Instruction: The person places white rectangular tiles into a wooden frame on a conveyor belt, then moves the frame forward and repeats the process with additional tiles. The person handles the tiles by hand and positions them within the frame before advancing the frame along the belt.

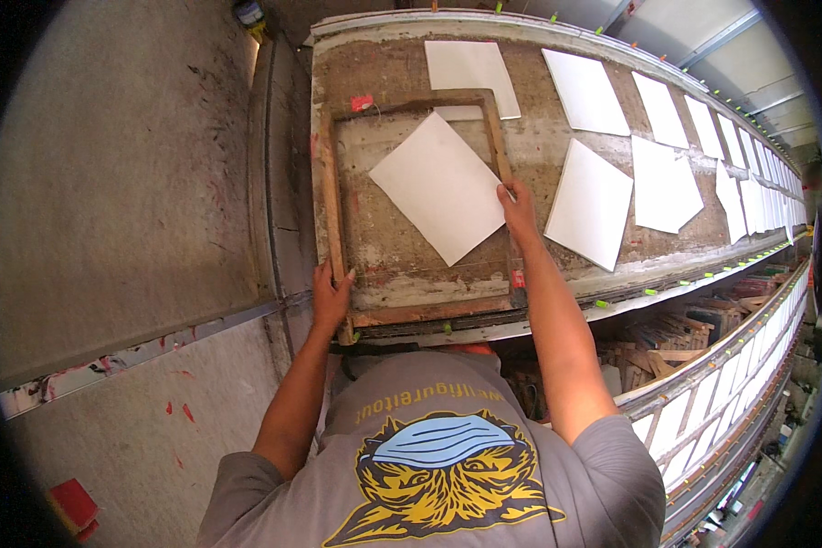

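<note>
A rectangular wooden frame (338, 215) lies at the near left end of a long, stained table. My left hand (331, 294) grips the frame's left bar near its front corner, thumb on the inner side. Within the frame, a blank white sheet (437, 187) lies turned at an angle. My right hand (518, 215) is closed at the sheet's right corner, beside the frame's right bar; the fingers cover that corner. The frame's far right corner overlaps another white sheet (466, 62). Red tape (363, 102) marks the far bar.
More white sheets (589, 205) lie in two rows along the table (534, 137) to the right. Small green clips (602, 304) line its edges. Wooden frames (662, 352) are stored beneath. A second sheet-covered table (703, 411) stands at lower right, and a grey wall (128, 183) at left.
</note>
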Tool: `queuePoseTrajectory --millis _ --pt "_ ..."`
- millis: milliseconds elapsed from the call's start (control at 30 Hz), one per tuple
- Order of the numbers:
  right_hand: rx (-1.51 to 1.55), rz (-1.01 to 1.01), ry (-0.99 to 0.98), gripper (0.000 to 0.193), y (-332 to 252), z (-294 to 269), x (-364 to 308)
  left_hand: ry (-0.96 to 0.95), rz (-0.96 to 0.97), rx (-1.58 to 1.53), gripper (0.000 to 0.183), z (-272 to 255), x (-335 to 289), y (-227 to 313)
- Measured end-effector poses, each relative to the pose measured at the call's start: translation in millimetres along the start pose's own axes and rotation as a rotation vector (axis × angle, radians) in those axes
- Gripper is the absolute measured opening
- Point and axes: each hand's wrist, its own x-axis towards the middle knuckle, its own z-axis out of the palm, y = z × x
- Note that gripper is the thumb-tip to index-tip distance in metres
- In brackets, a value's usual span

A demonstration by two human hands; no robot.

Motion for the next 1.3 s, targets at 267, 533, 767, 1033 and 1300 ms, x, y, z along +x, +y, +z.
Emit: queuePoseTrajectory --millis 267,533,767,1033,1300 --pt "0.040 0.024 -0.015 0.028 -10 -6 -13 0.016 -0.016 -0.084 0.061 1 -4 5" --pt "0.197 0.244 0.034 0.030 -31 -13 -16 -0.094 -0.066 0.055 0.066 -4 -3 -6" --pt "-0.099 -0.224 -0.244 0.036 -131 -54 34 -0.017 0.013 -0.036 0.067 -2 -5 4" --pt "-0.861 -0.715 -0.856 0.028 -289 10 99 -0.082 -0.065 -0.037 0.067 -9 -4 15" --pt "-1.073 -0.963 -0.838 0.037 -286 152 68 -0.054 -0.039 -0.054 0.064 -10 -3 22"
